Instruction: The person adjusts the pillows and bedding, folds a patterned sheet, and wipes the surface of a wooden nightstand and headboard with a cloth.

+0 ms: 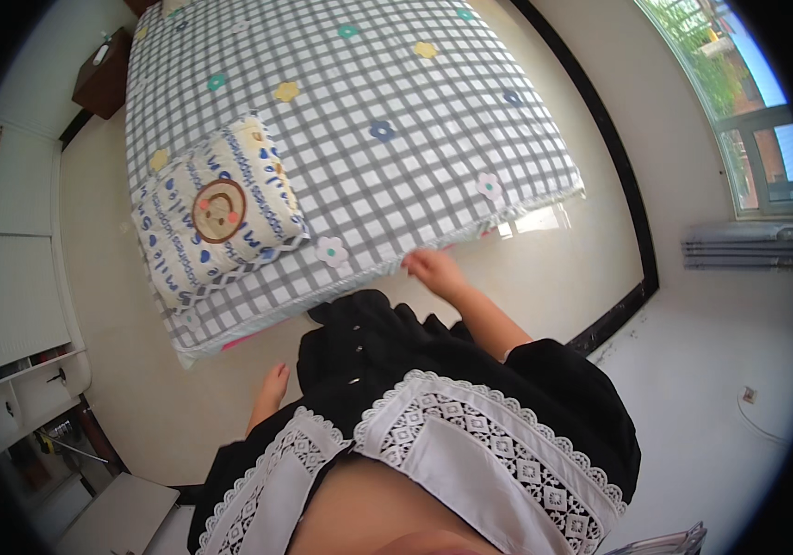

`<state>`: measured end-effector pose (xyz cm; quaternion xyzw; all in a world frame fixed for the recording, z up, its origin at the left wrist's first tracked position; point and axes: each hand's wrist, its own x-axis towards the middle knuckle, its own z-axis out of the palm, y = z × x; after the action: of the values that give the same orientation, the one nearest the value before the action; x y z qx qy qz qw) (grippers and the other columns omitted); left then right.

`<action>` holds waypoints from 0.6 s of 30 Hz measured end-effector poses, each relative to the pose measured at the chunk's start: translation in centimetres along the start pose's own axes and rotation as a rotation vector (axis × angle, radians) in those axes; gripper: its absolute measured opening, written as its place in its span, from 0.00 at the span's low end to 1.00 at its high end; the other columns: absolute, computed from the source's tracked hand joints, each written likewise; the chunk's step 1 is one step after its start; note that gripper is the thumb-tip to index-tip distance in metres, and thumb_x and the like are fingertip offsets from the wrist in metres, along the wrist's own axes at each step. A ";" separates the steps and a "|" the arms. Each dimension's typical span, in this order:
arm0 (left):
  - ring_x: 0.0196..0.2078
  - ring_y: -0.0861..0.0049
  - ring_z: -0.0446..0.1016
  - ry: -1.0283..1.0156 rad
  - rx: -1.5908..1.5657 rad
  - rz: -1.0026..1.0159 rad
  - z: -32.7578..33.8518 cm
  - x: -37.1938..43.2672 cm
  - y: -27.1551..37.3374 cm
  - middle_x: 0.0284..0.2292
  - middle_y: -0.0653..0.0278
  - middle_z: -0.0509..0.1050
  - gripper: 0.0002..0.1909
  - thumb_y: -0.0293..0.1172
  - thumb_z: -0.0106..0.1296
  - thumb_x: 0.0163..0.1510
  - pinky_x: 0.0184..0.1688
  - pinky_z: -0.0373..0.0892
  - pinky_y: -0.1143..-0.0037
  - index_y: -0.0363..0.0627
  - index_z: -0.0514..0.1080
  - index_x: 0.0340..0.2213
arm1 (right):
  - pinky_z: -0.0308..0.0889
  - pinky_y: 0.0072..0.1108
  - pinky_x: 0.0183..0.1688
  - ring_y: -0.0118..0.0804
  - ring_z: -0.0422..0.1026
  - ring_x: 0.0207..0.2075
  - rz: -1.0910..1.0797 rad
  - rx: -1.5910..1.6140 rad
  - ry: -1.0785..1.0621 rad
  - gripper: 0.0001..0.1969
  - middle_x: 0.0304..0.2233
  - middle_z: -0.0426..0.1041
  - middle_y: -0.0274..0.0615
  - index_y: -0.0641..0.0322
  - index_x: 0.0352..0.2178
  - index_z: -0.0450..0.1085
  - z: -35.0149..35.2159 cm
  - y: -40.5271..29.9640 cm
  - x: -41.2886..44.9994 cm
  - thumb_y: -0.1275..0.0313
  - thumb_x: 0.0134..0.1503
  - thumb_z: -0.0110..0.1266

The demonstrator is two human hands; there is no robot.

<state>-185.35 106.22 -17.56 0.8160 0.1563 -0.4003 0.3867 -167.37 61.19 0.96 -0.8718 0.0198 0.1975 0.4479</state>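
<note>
A bed with a grey-and-white checked cover (431, 104), dotted with coloured flower shapes, stretches out before me. On its near left corner lies a folded quilt (251, 208), cream with blue lettering and a smiling face. My right hand (432, 272) is at the bed's near edge with its fingers curled; whether it touches the cover is not clear. Lower down, my left hand (274, 385) hangs beside my black skirt (382, 347), apart from the bed. Nothing shows in it, and its fingers are partly hidden from this angle.
Pale glossy floor tiles (108, 277) surround the bed. A brown bedside cabinet (106, 76) stands at the far left, and a white cabinet (22, 291) with drawers lines the left wall. To the right are a window (750, 139) and a wall with a dark skirting board (629, 187).
</note>
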 end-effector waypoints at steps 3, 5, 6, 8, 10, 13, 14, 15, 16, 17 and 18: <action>0.48 0.61 0.63 -0.020 -0.081 -0.177 4.6 -6.4 2.0 0.44 0.48 0.66 0.24 0.43 0.39 0.52 0.49 0.59 0.71 0.37 0.62 0.45 | 0.58 0.17 0.26 0.26 0.62 0.22 -0.344 0.195 0.478 0.08 0.19 0.64 0.35 0.65 0.22 0.66 -8.5 -4.9 -4.2 0.73 0.52 0.46; 0.48 0.61 0.63 -0.001 -0.071 -0.222 7.4 -9.0 -0.2 0.44 0.49 0.66 0.24 0.43 0.39 0.52 0.49 0.59 0.71 0.37 0.62 0.45 | 0.57 0.20 0.27 0.34 0.61 0.23 -0.878 0.237 0.679 0.12 0.22 0.65 0.41 0.66 0.19 0.63 -13.8 -9.3 -7.1 0.71 0.54 0.39; 0.48 0.61 0.63 0.006 -0.057 -0.242 8.4 -9.9 -0.9 0.44 0.49 0.66 0.24 0.43 0.39 0.53 0.49 0.59 0.71 0.37 0.62 0.45 | 0.54 0.20 0.23 0.34 0.60 0.21 -1.165 0.309 0.791 0.06 0.20 0.64 0.40 0.65 0.20 0.63 -16.4 -11.6 -8.6 0.75 0.50 0.45; 0.48 0.62 0.63 0.002 -0.049 -0.259 9.8 -10.8 -1.7 0.44 0.49 0.66 0.24 0.42 0.39 0.53 0.49 0.59 0.71 0.37 0.62 0.46 | 0.52 0.21 0.21 0.32 0.59 0.20 -1.419 0.409 0.910 0.10 0.19 0.61 0.33 0.56 0.27 0.65 -19.0 -17.4 -13.2 0.63 0.54 0.40; 0.48 0.62 0.63 0.024 -0.040 -0.270 10.0 -11.8 -2.2 0.44 0.49 0.66 0.24 0.42 0.39 0.53 0.50 0.59 0.71 0.37 0.61 0.46 | 0.51 0.20 0.21 0.27 0.59 0.20 -1.662 0.274 0.939 0.12 0.22 0.62 0.25 0.44 0.32 0.66 -20.7 -21.0 -16.4 0.56 0.55 0.39; 0.48 0.62 0.63 0.102 -0.081 -0.269 9.9 -12.8 -2.7 0.44 0.49 0.65 0.23 0.42 0.39 0.53 0.50 0.59 0.72 0.37 0.61 0.46 | 0.50 0.16 0.29 0.20 0.59 0.25 -1.688 0.026 0.881 0.13 0.27 0.64 0.16 0.33 0.38 0.65 -23.0 -22.1 -19.6 0.51 0.55 0.37; 0.48 0.63 0.63 0.141 -0.102 -0.260 9.7 -13.2 -2.7 0.44 0.50 0.65 0.23 0.41 0.39 0.53 0.50 0.59 0.72 0.37 0.61 0.46 | 0.50 0.16 0.29 0.19 0.60 0.26 -1.708 0.023 0.799 0.13 0.28 0.64 0.15 0.33 0.38 0.66 -23.7 -22.2 -19.8 0.52 0.55 0.37; 0.48 0.63 0.64 0.177 -0.129 -0.231 9.2 -13.0 -1.9 0.44 0.50 0.65 0.23 0.41 0.39 0.53 0.50 0.59 0.72 0.37 0.61 0.46 | 0.51 0.15 0.29 0.18 0.60 0.26 -1.722 0.006 0.716 0.12 0.30 0.65 0.14 0.33 0.37 0.66 -24.2 -22.4 -20.0 0.53 0.55 0.38; 0.48 0.63 0.64 0.222 -0.143 -0.178 8.8 -12.6 -1.1 0.44 0.50 0.65 0.23 0.41 0.39 0.53 0.50 0.59 0.72 0.37 0.61 0.46 | 0.51 0.15 0.30 0.18 0.60 0.27 -1.735 -0.010 0.632 0.12 0.31 0.65 0.13 0.32 0.37 0.66 -24.6 -22.6 -20.0 0.54 0.54 0.38; 0.48 0.63 0.64 0.269 -0.155 -0.124 8.0 -13.0 1.0 0.44 0.50 0.65 0.23 0.41 0.39 0.53 0.50 0.59 0.72 0.37 0.61 0.46 | 0.51 0.15 0.30 0.18 0.60 0.27 -1.744 0.005 0.577 0.12 0.32 0.65 0.14 0.34 0.37 0.66 -24.6 -22.9 -19.8 0.55 0.54 0.38; 0.48 0.65 0.64 0.292 -0.129 -0.047 6.9 -13.5 4.4 0.45 0.51 0.65 0.23 0.40 0.39 0.53 0.50 0.59 0.73 0.37 0.60 0.46 | 0.52 0.16 0.30 0.18 0.61 0.28 -1.756 0.032 0.547 0.11 0.32 0.65 0.15 0.35 0.37 0.66 -24.4 -23.2 -19.8 0.56 0.54 0.39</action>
<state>-195.07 98.81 -7.47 0.8350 0.2553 -0.2755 0.4021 -172.78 52.99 38.76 -0.5839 -0.5412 -0.4268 0.4288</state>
